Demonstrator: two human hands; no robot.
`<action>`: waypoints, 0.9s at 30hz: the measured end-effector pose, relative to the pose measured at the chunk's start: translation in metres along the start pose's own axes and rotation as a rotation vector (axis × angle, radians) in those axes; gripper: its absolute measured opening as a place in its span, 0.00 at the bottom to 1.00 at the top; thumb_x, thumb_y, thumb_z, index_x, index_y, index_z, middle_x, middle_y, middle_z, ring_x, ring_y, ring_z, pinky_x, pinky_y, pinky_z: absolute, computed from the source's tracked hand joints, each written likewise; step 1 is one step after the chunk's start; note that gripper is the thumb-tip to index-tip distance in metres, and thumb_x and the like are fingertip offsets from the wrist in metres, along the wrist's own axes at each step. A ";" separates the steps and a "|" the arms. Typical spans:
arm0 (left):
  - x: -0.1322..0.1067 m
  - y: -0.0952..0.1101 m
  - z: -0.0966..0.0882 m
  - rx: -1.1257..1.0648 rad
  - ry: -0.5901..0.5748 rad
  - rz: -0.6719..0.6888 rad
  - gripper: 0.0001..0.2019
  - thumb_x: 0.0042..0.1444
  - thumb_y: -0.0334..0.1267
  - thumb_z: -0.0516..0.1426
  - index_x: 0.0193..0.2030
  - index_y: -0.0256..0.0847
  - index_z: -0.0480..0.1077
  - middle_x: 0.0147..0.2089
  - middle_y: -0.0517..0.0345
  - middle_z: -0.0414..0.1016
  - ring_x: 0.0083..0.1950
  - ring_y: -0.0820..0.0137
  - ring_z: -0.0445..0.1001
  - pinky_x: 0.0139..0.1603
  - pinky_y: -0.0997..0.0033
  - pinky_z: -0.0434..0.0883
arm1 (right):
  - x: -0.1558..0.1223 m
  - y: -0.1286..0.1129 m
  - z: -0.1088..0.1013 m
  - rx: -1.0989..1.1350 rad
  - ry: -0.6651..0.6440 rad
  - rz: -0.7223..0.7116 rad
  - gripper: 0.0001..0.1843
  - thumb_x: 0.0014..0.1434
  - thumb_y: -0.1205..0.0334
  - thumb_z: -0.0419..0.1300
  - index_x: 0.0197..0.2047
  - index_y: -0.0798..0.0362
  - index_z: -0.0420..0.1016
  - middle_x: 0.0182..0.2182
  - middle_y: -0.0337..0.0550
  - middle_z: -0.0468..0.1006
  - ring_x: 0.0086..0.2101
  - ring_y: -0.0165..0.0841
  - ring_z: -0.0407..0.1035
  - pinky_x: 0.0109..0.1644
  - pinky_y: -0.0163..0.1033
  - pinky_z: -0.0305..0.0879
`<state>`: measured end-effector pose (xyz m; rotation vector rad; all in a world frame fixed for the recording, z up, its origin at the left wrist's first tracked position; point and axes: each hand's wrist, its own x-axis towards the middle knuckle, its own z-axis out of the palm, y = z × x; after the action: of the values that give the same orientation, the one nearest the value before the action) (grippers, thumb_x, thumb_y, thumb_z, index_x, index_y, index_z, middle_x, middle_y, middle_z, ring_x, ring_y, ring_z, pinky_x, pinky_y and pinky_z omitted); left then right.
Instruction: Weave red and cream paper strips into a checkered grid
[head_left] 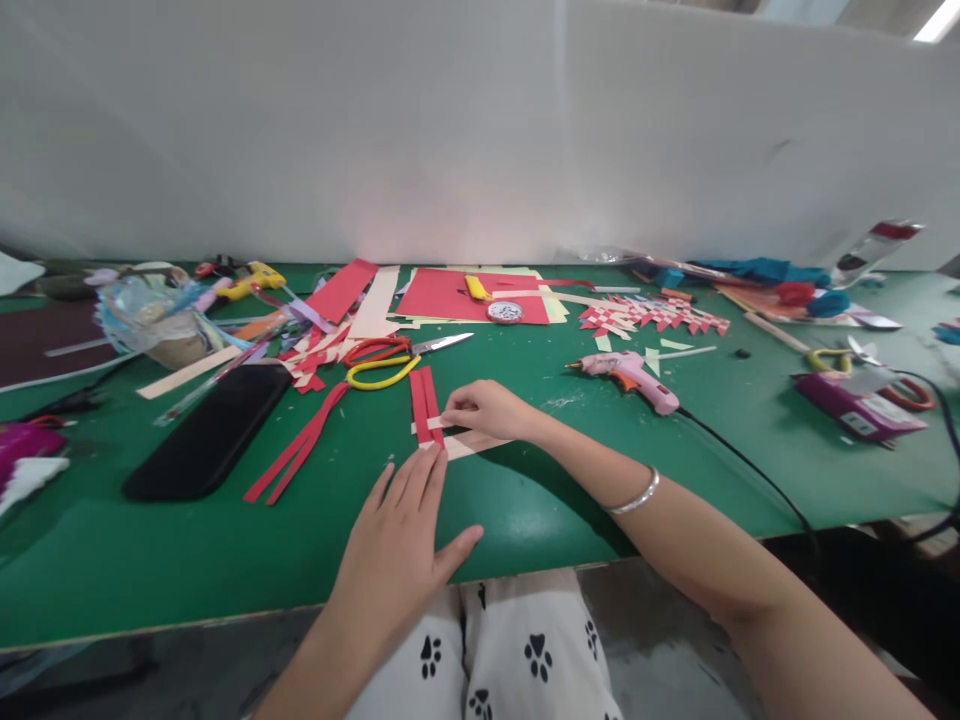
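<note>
My left hand point(397, 520) lies flat, fingers stretched, its fingertips touching the lower ends of two upright red paper strips point(426, 395). Closed in a pinch, my right hand point(491, 410) holds a short pale paper strip point(421, 426) that crosses the red ones. Another pale strip point(480, 442) runs sideways below, partly under my right hand. Just behind this work rest scissors point(390, 362) with one red and one yellow handle. More red strips point(300, 450) lie to the left.
A black phone point(210, 430) lies at left, near a heap of paper scraps point(307, 350). At the back are red paper sheets point(435, 295), a yellow cutter point(477, 288) and woven red-and-white pieces point(652, 313). A pink glue gun point(630, 375) with its cord lies at right, before a purple box point(859, 405).
</note>
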<state>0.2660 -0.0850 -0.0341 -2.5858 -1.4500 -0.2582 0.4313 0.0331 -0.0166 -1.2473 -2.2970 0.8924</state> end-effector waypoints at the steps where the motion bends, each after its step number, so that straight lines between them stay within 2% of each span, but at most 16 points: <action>1: 0.000 0.000 0.000 -0.002 -0.003 -0.003 0.36 0.58 0.60 0.37 0.59 0.32 0.60 0.61 0.45 0.62 0.60 0.58 0.62 0.58 0.54 0.59 | 0.000 0.000 0.001 0.012 0.002 0.001 0.11 0.56 0.61 0.55 0.26 0.58 0.72 0.18 0.34 0.65 0.21 0.22 0.55 0.27 0.31 0.46; 14: 0.003 0.001 -0.005 -0.027 -0.049 -0.017 0.35 0.57 0.60 0.39 0.62 0.34 0.56 0.64 0.46 0.58 0.61 0.58 0.60 0.60 0.53 0.57 | -0.010 -0.002 -0.009 -0.066 -0.067 -0.013 0.12 0.56 0.61 0.54 0.26 0.56 0.73 0.22 0.35 0.70 0.25 0.24 0.59 0.32 0.31 0.48; 27: 0.004 0.001 -0.006 -0.027 -0.067 -0.017 0.37 0.58 0.60 0.38 0.60 0.29 0.58 0.63 0.43 0.59 0.61 0.56 0.61 0.58 0.51 0.60 | -0.014 -0.001 -0.008 -0.165 -0.016 -0.050 0.10 0.55 0.60 0.57 0.27 0.56 0.73 0.23 0.36 0.73 0.26 0.24 0.61 0.33 0.31 0.47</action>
<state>0.2683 -0.0830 -0.0273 -2.6282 -1.5017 -0.1969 0.4425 0.0237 -0.0107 -1.2463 -2.4453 0.7104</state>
